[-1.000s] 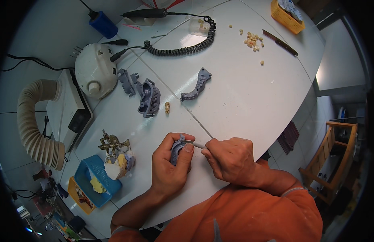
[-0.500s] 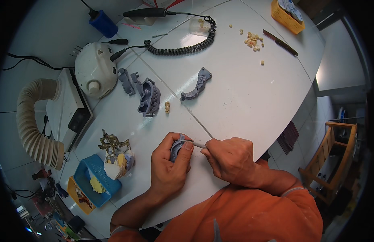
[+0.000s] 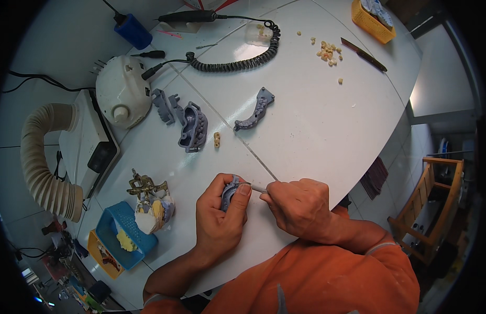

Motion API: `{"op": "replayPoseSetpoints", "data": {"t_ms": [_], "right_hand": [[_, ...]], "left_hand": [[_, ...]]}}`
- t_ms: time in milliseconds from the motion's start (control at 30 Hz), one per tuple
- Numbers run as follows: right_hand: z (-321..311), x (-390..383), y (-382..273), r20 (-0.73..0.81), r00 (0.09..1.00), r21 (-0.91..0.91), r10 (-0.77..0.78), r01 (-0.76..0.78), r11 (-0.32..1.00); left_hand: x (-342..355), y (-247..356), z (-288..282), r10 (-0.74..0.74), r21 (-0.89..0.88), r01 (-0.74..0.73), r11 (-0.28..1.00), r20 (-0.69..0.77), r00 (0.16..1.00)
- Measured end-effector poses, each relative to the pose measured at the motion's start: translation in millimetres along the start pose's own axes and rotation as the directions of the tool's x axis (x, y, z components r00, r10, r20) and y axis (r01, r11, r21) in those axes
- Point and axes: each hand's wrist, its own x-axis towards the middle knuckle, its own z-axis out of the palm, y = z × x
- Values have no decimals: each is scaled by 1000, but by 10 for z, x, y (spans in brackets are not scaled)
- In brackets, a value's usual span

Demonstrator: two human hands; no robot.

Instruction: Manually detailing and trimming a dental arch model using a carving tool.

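My left hand (image 3: 220,217) is closed around a grey dental model (image 3: 228,192), thumb pressed along its right side. From the right, my right hand (image 3: 301,209) grips a slim hand tool with a pale grey handle (image 3: 258,188). That tool points left toward the model and meets it beside my left thumb; its tip is hard to make out. Farther up the table lie a curved grey dental arch model (image 3: 256,111), a hollow grey model with teeth (image 3: 194,127) and a small yellowish tooth-coloured piece (image 3: 217,139).
At left stand a white control box (image 3: 122,91), a ribbed suction hose (image 3: 36,152), a brass articulator (image 3: 144,186) with plaster casts and a blue basket (image 3: 125,246). A handpiece with a coiled cord (image 3: 238,65), loose tooth pieces (image 3: 328,54) and a knife (image 3: 364,55) lie at the back.
The tool's thin end, which lay across the top of the model, now shows less beyond my left thumb. Both hands keep nearly the same place and grip.
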Motion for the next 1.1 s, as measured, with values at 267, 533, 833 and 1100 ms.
{"op": "replayPoseSetpoints", "data": {"t_ms": [267, 533, 833, 1100], "right_hand": [[17, -17, 17, -18, 1000, 26, 2, -2, 1000], [-12, -1, 12, 4, 1000, 36, -2, 1, 999], [-8, -5, 10, 9, 1000, 36, 4, -5, 999], [2, -10, 12, -8, 1000, 39, 3, -3, 999]], "left_hand": [[-6, -17, 22, 12, 21, -12, 1000, -9, 1000], [-17, 11, 14, 7, 17, -8, 1000, 10, 1000], [-13, -16, -2, 27, 40, -27, 999, 9, 1000], [-16, -31, 3, 33, 64, -32, 997, -23, 999]]}}
